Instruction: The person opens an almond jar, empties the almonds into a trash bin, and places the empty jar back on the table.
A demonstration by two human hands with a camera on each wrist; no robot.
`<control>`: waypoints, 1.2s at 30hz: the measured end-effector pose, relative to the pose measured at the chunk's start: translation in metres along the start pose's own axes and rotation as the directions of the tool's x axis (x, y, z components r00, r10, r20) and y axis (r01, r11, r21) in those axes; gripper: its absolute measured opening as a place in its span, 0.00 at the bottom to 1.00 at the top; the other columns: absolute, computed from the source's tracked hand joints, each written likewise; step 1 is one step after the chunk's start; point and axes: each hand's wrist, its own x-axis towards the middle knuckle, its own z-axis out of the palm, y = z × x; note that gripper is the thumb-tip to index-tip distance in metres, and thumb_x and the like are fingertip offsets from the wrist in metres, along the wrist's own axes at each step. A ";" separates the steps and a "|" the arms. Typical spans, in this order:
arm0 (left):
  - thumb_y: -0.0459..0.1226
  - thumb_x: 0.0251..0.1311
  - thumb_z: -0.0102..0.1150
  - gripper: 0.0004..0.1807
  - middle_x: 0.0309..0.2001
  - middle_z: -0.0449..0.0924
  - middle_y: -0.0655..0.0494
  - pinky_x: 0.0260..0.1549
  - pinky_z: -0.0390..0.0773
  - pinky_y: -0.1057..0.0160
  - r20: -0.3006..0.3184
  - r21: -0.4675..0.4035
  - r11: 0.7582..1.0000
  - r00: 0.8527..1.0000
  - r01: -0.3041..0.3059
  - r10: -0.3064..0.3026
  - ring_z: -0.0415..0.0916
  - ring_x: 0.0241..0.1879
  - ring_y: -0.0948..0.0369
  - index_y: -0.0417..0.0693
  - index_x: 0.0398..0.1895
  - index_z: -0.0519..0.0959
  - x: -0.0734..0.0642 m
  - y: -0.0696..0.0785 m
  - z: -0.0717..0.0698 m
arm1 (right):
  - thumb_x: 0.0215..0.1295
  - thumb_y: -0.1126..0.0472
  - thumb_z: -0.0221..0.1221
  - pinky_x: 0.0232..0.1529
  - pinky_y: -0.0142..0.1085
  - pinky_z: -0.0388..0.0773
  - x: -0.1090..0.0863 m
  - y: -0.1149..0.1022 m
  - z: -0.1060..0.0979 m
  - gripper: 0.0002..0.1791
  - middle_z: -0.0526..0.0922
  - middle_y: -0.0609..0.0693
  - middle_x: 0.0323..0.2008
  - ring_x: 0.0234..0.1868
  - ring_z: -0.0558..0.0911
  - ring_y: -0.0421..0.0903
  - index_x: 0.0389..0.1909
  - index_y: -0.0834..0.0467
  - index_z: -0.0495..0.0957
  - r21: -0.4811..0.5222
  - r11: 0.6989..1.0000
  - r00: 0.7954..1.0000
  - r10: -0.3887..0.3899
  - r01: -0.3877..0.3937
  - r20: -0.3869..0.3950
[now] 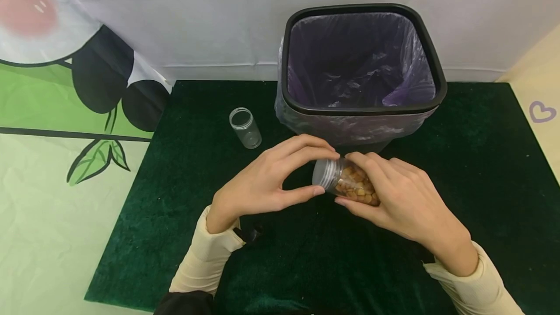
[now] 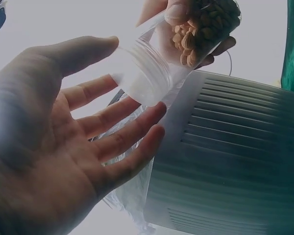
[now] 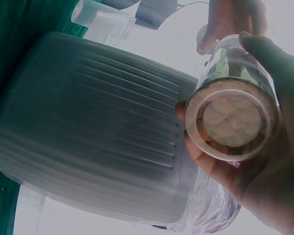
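A clear screw-top jar [image 1: 355,186] of small tan nut-like pieces is tilted in front of the bin, with its pale lid [image 1: 323,174] towards the left. My right hand [image 1: 400,191] grips the jar's body, and its base [image 3: 232,120] faces the right wrist camera. Around the lid, my left hand [image 1: 273,174] has its thumb and fingers spread, with fingertips right at the lid's edge. The left wrist view shows those fingers fairly straight and loose. A second clear jar [image 1: 246,130], with nothing in it and its top uncovered, stands to the left.
Behind the hands stands a bin [image 1: 365,111] with a black rim and a translucent purple liner [image 1: 350,72] folded over it. Dark green cloth [image 1: 144,208] covers the table. A white curtain [image 1: 197,23] hangs at the back, and a printed cartoon sheet [image 1: 43,169] lies at left.
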 end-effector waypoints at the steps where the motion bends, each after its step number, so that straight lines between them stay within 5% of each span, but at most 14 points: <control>1: 0.44 0.64 0.63 0.26 0.62 0.71 0.57 0.61 0.73 0.65 0.002 -0.004 1.000 1.000 0.010 -0.010 0.70 0.60 0.65 0.52 0.64 0.72 0.000 0.000 0.000 | 0.64 0.28 0.49 0.25 0.37 0.76 0.000 0.000 0.000 0.39 0.81 0.47 0.38 0.23 0.74 0.41 0.59 0.56 0.73 0.000 1.000 1.000 0.002 -0.002 0.007; 8: 0.48 0.66 0.61 0.26 0.57 0.75 0.61 0.51 0.76 0.68 -0.008 0.032 0.997 0.998 0.070 -0.070 0.72 0.48 0.67 0.53 0.65 0.72 0.000 -0.003 0.002 | 0.62 0.28 0.52 0.26 0.37 0.76 -0.001 0.001 0.002 0.39 0.81 0.47 0.39 0.24 0.74 0.41 0.59 0.56 0.72 -0.001 1.000 1.000 0.002 -0.002 0.021; 14: 0.56 0.69 0.51 0.27 0.56 0.76 0.63 0.52 0.75 0.66 -0.014 0.079 0.993 0.996 0.088 -0.087 0.73 0.49 0.68 0.54 0.65 0.71 0.000 -0.004 0.002 | 0.64 0.28 0.49 0.24 0.36 0.75 0.000 0.002 0.002 0.38 0.82 0.48 0.38 0.23 0.73 0.41 0.58 0.56 0.73 -0.006 1.000 1.000 -0.016 0.015 -0.004; 22: 0.54 0.69 0.52 0.26 0.56 0.76 0.63 0.53 0.76 0.65 -0.006 0.090 0.991 0.995 0.104 -0.104 0.73 0.50 0.68 0.56 0.66 0.70 0.000 -0.004 0.001 | 0.64 0.26 0.46 0.24 0.37 0.75 0.000 0.001 0.001 0.40 0.82 0.47 0.38 0.23 0.73 0.41 0.59 0.56 0.72 -0.008 1.000 1.000 0.008 -0.007 0.010; 36: 0.42 0.64 0.64 0.26 0.59 0.75 0.59 0.54 0.77 0.64 -0.029 -0.094 0.994 0.998 0.059 -0.062 0.74 0.51 0.64 0.52 0.65 0.71 -0.002 -0.001 -0.002 | 0.62 0.27 0.52 0.25 0.36 0.75 -0.002 0.000 -0.003 0.40 0.81 0.47 0.40 0.23 0.73 0.41 0.60 0.56 0.72 -0.008 1.000 0.999 0.023 -0.023 0.023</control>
